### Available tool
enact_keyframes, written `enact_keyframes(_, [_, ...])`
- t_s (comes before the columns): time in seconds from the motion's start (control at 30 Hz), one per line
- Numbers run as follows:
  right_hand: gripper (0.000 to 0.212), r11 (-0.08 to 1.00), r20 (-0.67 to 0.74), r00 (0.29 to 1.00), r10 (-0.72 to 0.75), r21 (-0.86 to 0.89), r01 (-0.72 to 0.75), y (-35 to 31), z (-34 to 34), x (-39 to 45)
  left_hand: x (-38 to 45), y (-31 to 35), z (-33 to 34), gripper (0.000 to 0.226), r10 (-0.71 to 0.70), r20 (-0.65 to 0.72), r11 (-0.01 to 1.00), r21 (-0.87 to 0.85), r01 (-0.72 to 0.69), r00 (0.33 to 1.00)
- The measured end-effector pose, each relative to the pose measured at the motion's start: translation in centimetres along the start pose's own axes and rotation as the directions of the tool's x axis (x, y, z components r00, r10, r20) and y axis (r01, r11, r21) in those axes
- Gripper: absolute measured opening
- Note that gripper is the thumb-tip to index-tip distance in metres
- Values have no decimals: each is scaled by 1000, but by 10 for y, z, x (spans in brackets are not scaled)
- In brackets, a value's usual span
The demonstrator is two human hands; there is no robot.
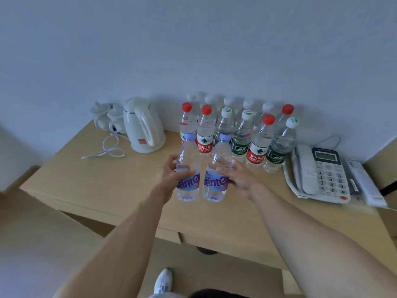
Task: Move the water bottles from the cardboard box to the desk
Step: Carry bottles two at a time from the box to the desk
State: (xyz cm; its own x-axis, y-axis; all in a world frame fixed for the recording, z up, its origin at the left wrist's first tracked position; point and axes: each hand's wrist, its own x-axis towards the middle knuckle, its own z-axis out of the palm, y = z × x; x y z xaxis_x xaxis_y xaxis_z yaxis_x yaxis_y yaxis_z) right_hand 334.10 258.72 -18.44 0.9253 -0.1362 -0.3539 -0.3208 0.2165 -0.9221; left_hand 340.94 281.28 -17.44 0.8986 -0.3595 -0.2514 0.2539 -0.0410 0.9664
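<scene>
A white shoe [163, 281] on the floor below; above it, left hand [171, 179] grips one purple-labelled bottle [187, 171], right hand [240, 179] another [216, 175], upright over the surface [107, 181]; many clear bottles [238, 130] already line its far edge; the box is unseen, so remainder unknowable.

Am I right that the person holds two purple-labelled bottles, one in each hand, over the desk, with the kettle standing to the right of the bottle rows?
Not quite. The head view shows the kettle to the left of the bottle rows; the phone is on their right. The rest holds: the left hand and right hand each hold a purple-labelled bottle over the desk.
</scene>
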Motion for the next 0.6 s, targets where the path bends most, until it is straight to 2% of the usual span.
enact_keyframes(0.13, [68, 998, -153, 988, -36, 37, 42, -6, 22, 18, 45, 4, -35, 69, 46, 103, 992, 108, -58, 994])
enact_keyframes(0.3, [57, 994, -351, 930, -109, -50, 97, -10, 53, 33, 86, 13, -64, 68, 56, 189, 976, 198, -94, 980])
enact_keyframes(0.47, [62, 988, -408, 903, -136, -118, 95, -11, 68, 43, 104, 13, -67, 66, 85, 241, 961, 237, -143, 967])
enact_keyframes(0.6, [59, 982, -390, 911, -132, -176, 66, -10, 70, 45, 109, 8, -64, 65, 112, 265, 946, 266, -184, 958])
